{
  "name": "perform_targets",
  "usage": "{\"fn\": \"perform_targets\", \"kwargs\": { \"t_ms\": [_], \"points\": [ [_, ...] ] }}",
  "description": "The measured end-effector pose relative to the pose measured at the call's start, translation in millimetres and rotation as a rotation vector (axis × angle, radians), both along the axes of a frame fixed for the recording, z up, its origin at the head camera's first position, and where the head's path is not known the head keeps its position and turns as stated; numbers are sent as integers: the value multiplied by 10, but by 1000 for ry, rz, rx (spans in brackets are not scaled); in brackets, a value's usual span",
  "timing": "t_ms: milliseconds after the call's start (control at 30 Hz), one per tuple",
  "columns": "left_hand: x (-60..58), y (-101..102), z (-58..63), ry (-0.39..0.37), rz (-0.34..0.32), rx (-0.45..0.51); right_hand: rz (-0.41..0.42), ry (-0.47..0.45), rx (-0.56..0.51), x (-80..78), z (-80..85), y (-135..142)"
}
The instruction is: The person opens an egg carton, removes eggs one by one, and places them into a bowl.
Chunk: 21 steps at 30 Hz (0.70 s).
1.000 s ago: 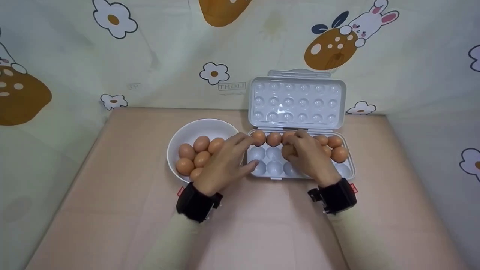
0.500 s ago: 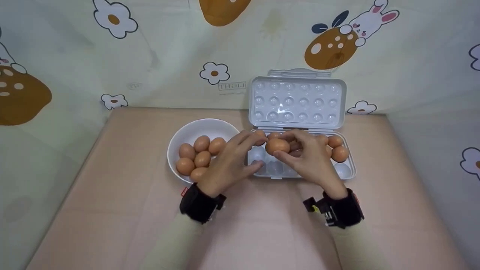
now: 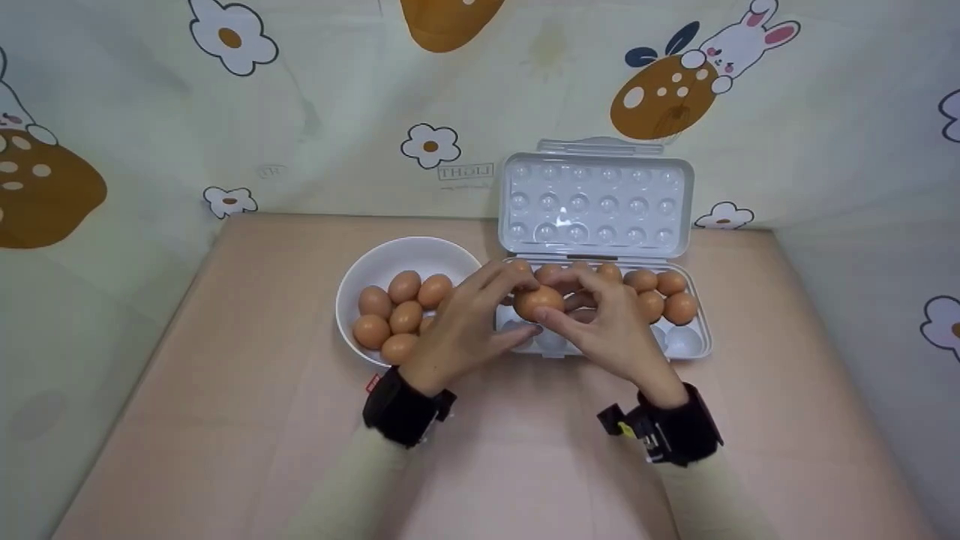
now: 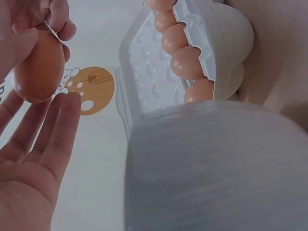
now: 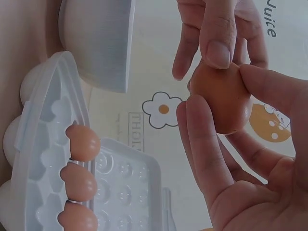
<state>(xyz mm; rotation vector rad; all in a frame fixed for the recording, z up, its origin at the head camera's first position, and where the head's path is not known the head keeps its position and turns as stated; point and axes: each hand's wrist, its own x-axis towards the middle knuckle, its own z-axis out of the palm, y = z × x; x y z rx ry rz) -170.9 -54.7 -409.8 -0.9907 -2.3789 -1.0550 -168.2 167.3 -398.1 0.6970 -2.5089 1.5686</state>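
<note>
In the head view, my right hand (image 3: 611, 322) pinches a brown egg (image 3: 540, 302) between thumb and fingers, above the egg tray (image 3: 703, 345). My left hand (image 3: 469, 322) comes in from the left. Its fingertips are right at the egg's near end, its thumb apart below. The left wrist view shows the left hand (image 4: 36, 168) with fairly straight fingers close under the egg (image 4: 41, 70). In the right wrist view, the right hand (image 5: 255, 178) curls round the egg (image 5: 224, 98), and a left digit overlaps it. More eggs (image 3: 680, 308) sit in the tray.
Left of the tray stands a white bowl (image 3: 360, 266) with several brown eggs (image 3: 406, 317), partly behind the left hand. The tray's dimpled lid (image 3: 592, 202) stands raised at the back. A patterned cloth (image 3: 337, 112) hangs behind the table (image 3: 487, 465).
My right hand has lifted an egg out of the tray and brought it left toward my left hand. The left hand has shifted slightly right, and its fingertips now meet the egg.
</note>
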Motion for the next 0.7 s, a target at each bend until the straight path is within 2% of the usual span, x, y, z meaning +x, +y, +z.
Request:
{"fn": "perform_targets", "kwargs": {
  "t_ms": [367,500,700],
  "points": [
    [12,-1,13,8,11,-25,30,-38,19,12,1,-28],
    [-3,-50,43,-7,24,-32,41,-20,18,13,15,9],
    [-15,-236,134,-81,115,-27,16,42,16,6,33,80]
  ]
}}
